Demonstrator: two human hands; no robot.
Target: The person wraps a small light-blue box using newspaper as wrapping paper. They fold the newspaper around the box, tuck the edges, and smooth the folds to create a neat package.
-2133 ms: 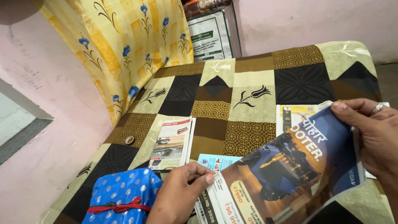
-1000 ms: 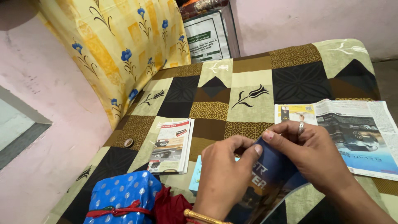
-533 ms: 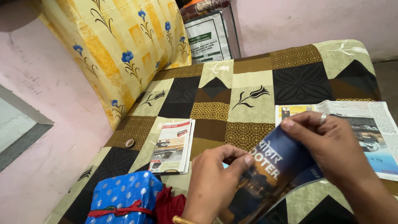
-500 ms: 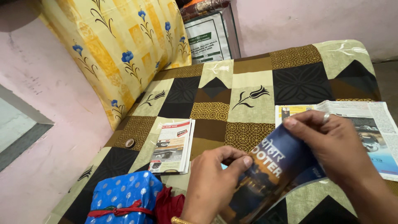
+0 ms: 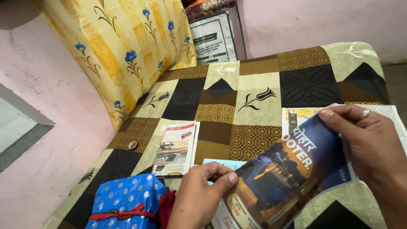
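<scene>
Both my hands hold a glossy dark-blue printed sheet (image 5: 288,169) stretched diagonally above the patchwork bedcover (image 5: 254,76). My left hand (image 5: 199,197) pinches its lower left edge. My right hand (image 5: 369,140), with a ring on one finger, grips its upper right corner. Under the sheet lies a light-blue leaflet (image 5: 216,163), mostly hidden. An opened newspaper (image 5: 296,114) lies flat beneath my right hand.
A folded newspaper section (image 5: 176,148) lies left of my hands. A blue polka-dot wrapped parcel with red ribbon (image 5: 123,201) sits at the lower left, red cloth beside it. A small round tape roll (image 5: 132,145) rests near a yellow flowered pillow (image 5: 123,46). A printed sack (image 5: 214,38) stands behind.
My hands have drawn apart, the right moving up and right, and the printed sheet has spread out from a bunched fold into a long open strip.
</scene>
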